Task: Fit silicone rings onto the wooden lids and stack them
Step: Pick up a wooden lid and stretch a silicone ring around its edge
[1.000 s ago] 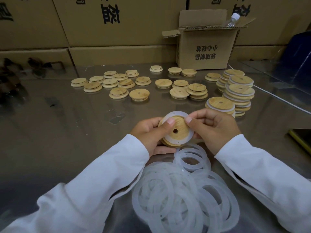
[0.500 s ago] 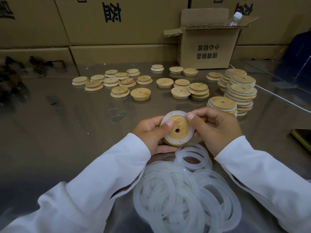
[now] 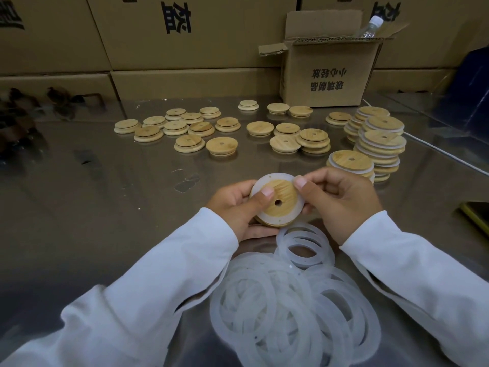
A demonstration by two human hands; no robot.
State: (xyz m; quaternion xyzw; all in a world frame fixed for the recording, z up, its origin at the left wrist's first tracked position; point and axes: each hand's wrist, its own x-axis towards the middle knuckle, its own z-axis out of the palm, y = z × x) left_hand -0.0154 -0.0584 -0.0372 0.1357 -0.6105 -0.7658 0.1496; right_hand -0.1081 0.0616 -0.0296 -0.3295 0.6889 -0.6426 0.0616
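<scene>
You hold a lid (image 3: 280, 201) above the table (image 3: 105, 194), its holed face tilted toward you, a ring (image 3: 264, 179) lying round its raised centre. Your left hand (image 3: 232, 205) grips the left rim, thumb across the wood. Your right hand (image 3: 341, 200) pinches the ring's far-right edge. The finished stacks (image 3: 381, 144) stand right and far of the lid, the nearest just beyond your right hand, so that hand looks better placed to carry it over. Loose rings (image 3: 291, 300) lie heaped near you, and bare lids (image 3: 190, 128) are scattered far left. The ring appears nearly seated.
</scene>
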